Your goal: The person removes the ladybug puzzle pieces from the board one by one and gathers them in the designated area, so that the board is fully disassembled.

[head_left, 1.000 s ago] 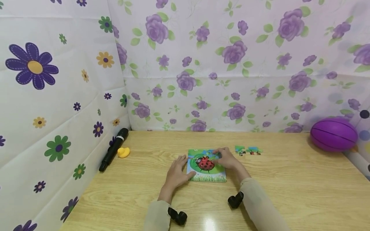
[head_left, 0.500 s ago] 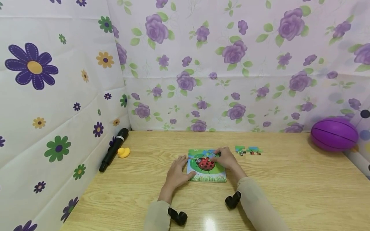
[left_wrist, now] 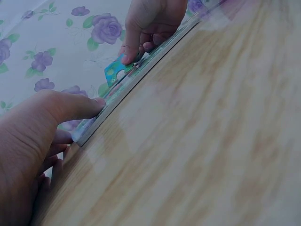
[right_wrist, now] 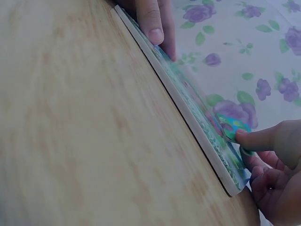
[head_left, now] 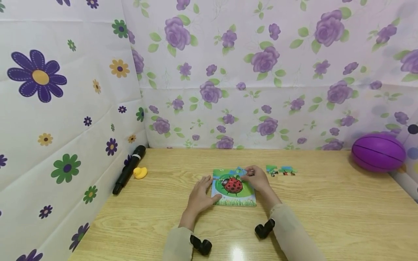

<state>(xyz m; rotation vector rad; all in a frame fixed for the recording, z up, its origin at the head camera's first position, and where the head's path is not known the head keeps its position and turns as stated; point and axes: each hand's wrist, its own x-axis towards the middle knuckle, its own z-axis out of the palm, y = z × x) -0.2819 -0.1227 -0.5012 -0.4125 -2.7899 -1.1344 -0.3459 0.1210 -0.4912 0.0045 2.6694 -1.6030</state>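
A square jigsaw puzzle board (head_left: pixel 233 201) with a red ladybug picture lies on the table. My left hand (head_left: pixel 198 195) rests along its left side, fingers straight. Its thumb (left_wrist: pixel 91 107) presses on the board's front corner. At the board's back right, my right hand (head_left: pixel 257 178) pinches a blue and green jigsaw piece (left_wrist: pixel 113 71) between thumb and fingers. The right wrist view shows this piece (right_wrist: pixel 233 123) tilted up over the board's surface. Part of it is hidden by the thumb.
Two loose bits of puzzle, a left one (head_left: pixel 271 170) and a wider right one (head_left: pixel 288 170), lie right of the board. A yellow rubber duck (head_left: pixel 140 173) and a black microphone (head_left: pixel 128 170) are at the left. A purple ball (head_left: pixel 378 152) sits at the back right.
The jigsaw piece in my right hand has tilted up and now shows at the board's back edge. My right hand has shifted slightly; my left hand stays put.
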